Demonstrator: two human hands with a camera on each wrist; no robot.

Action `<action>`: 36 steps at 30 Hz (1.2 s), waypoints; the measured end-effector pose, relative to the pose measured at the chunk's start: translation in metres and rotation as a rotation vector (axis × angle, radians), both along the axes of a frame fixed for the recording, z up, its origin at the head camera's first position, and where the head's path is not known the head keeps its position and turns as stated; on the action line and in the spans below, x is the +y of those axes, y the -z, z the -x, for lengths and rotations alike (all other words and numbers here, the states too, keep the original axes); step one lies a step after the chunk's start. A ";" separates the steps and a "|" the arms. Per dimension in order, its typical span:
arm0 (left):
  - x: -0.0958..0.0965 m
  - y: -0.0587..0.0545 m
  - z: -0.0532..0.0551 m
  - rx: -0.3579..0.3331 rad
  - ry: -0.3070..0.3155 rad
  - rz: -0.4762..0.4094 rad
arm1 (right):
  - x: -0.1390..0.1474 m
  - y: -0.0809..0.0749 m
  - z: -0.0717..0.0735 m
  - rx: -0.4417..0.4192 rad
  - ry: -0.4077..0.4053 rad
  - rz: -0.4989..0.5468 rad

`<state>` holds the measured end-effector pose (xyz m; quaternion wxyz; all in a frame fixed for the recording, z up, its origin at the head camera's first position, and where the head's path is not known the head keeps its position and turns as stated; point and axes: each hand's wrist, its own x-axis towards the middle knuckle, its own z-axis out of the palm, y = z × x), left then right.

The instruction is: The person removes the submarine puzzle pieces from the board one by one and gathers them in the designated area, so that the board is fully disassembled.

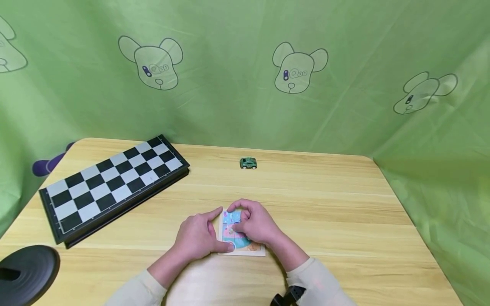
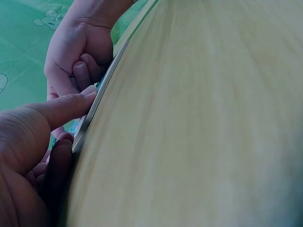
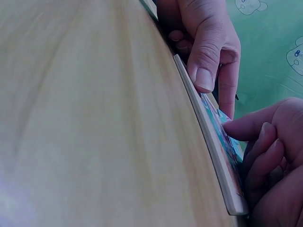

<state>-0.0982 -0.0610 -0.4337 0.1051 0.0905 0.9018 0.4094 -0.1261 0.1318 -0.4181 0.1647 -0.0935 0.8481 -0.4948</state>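
A small jigsaw puzzle (image 1: 240, 242) with blue and pink pictures lies flat on the table in a pale frame. My left hand (image 1: 197, 237) holds its left side, thumb (image 1: 226, 247) on the lower left corner and index finger along the upper left edge. Over the upper right part, my right hand (image 1: 260, 223) arches with its index fingertip at the top edge and its thumb on the picture. In the right wrist view the frame's edge (image 3: 211, 137) shows side-on, and that hand's other fingers (image 3: 265, 161) are curled. Part of the picture is hidden beneath the right hand.
A black-and-white chessboard case (image 1: 115, 178) lies at the back left. Near the back edge stands a small green toy car (image 1: 248, 163). A round black object (image 1: 32, 272) is at the front left. Green curtain (image 1: 229, 106) surrounds the wooden table (image 1: 325, 204).
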 end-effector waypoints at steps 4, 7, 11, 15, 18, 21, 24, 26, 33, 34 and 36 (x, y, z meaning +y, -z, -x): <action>0.000 0.001 -0.001 0.009 0.000 -0.004 | -0.001 -0.001 0.000 -0.026 0.043 0.004; 0.000 0.001 -0.001 0.011 0.000 -0.006 | -0.001 0.000 0.000 -0.035 0.063 0.012; 0.000 0.002 0.000 0.007 -0.001 -0.006 | 0.000 0.001 0.000 -0.036 0.079 0.022; 0.000 0.002 0.000 0.005 -0.001 -0.006 | 0.000 0.004 -0.001 -0.013 0.084 0.029; -0.001 0.002 0.000 0.001 -0.001 -0.006 | 0.000 0.005 -0.002 0.004 0.087 0.030; -0.001 0.003 0.000 -0.003 -0.001 -0.007 | 0.001 0.006 -0.003 0.014 0.095 0.019; -0.001 0.003 0.000 -0.003 -0.002 -0.009 | 0.002 0.006 -0.003 0.017 0.094 -0.002; 0.000 0.003 -0.001 -0.004 -0.001 -0.012 | 0.003 0.006 -0.004 0.024 0.081 -0.017; 0.000 0.004 0.000 0.010 0.002 -0.011 | 0.005 0.009 -0.003 0.086 0.040 -0.077; 0.000 0.004 0.000 0.012 0.002 -0.010 | 0.005 0.009 -0.003 0.091 0.037 -0.078; -0.001 0.004 0.000 0.014 0.000 -0.009 | 0.005 0.008 -0.002 0.098 0.032 -0.078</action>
